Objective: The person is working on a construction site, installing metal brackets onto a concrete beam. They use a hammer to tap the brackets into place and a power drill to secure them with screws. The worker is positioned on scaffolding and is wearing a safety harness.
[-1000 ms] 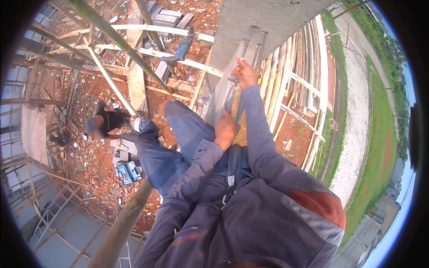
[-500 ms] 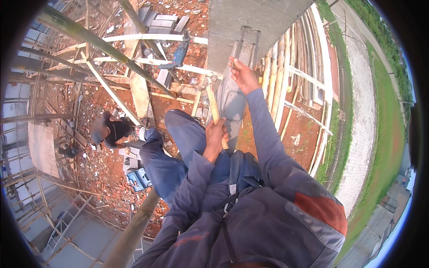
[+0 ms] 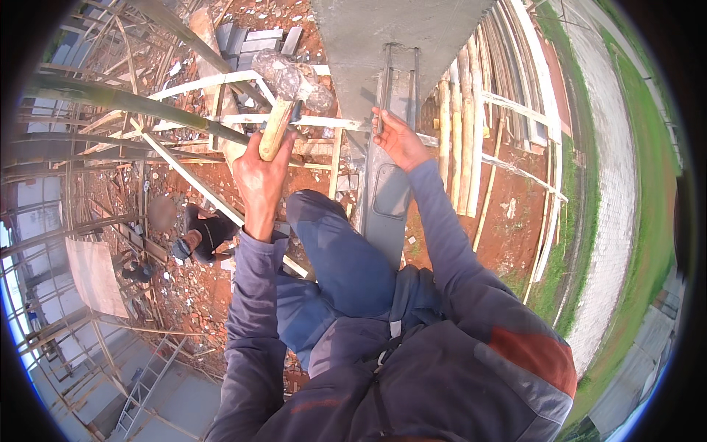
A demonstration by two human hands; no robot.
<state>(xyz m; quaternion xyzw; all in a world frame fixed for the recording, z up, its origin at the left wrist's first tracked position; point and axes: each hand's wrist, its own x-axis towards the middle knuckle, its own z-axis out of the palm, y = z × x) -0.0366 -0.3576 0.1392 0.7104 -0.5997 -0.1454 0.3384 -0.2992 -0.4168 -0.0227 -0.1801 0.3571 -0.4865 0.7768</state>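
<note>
My left hand (image 3: 261,173) is raised, its fingers wrapped round the wooden handle of a hammer (image 3: 277,127). The hammer's lumpy, grey-crusted head is up and away from the concrete. My right hand (image 3: 401,140) is closed, with thumb and fingertips pinched at the near end of a thin steel bar (image 3: 384,81). A second steel bar (image 3: 415,74) runs parallel to it on the grey concrete (image 3: 339,44). Just below my right hand, a bent rectangular steel loop (image 3: 390,190) rests on the narrow concrete beam (image 3: 381,228) by my knees.
Bamboo poles (image 3: 103,94) and wooden battens cross at left, high above brick rubble. Below, a person in dark clothes (image 3: 210,236) bends near a leaning board (image 3: 96,276). Long bamboo poles (image 3: 464,132) stand on the right. Grey blocks (image 3: 261,40) are stacked beyond.
My left hand has lifted the hammer from my lap up and to the left. My right hand stays by the steel bars. The view has shifted slightly.
</note>
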